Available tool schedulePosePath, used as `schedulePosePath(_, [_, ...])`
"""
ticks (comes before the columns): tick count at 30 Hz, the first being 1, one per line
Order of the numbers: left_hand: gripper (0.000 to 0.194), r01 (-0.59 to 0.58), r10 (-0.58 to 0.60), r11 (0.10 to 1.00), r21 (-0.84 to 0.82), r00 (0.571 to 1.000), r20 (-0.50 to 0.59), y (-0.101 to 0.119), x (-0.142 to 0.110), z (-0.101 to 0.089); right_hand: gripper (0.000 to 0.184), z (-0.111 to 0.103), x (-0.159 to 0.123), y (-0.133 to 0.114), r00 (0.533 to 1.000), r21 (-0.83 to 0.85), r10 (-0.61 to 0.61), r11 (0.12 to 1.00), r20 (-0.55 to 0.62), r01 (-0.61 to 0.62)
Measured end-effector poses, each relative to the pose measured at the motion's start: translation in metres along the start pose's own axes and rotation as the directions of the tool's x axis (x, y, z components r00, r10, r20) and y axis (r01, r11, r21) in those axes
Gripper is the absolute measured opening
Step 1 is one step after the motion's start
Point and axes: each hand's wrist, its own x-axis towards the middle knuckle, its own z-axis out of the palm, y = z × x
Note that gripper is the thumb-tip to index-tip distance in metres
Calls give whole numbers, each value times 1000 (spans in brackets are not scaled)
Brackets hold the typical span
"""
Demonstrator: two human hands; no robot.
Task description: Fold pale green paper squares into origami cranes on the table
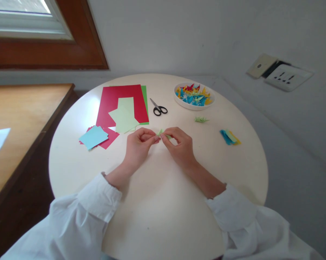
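Note:
Between my two hands is a small light green folded paper piece (160, 132), mostly covered by my fingertips. My left hand (140, 145) pinches it from the left, thumb against fingers. From the right, my right hand (180, 146) pinches it as well. Its exact folded shape is too small and hidden to make out. Just beyond my left hand lie a light green paper sheet with cut edges (125, 115) and a thin green strip. Black-handled scissors (159, 107) rest beyond my fingers. Light green folded paper cranes (201, 119) lie to the right.
A white round dish (191, 106) holds many coloured paper cranes at the back right. Red sheets (110, 97) over a green one lie at the back left. Light blue and pink squares (94, 138) are at left; blue, green and yellow folded papers (230, 137) at right.

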Motion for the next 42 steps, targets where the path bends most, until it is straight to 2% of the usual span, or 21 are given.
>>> schedulePosePath(19, [19, 24, -24, 999, 24, 1000, -14, 4, -2, 0, 9, 1, 1, -1, 1000, 21, 3, 1000, -3, -3])
schedulePosePath(29, [23, -8, 9, 1000, -10, 999, 50, -1, -2, 0, 7, 0, 1, 3, 999, 36, 49, 998, -14, -49])
schedulePosePath(39, [27, 35, -29, 996, -87, 997, 66, 2, -2, 1, 8, -1, 1, 3, 999, 45, 45, 998, -18, -44])
schedulePosePath(42, [28, 36, -33, 998, -61, 998, 61, 3, -3, 1, 8, -1, 1, 3, 999, 42, 37, 998, -16, -36])
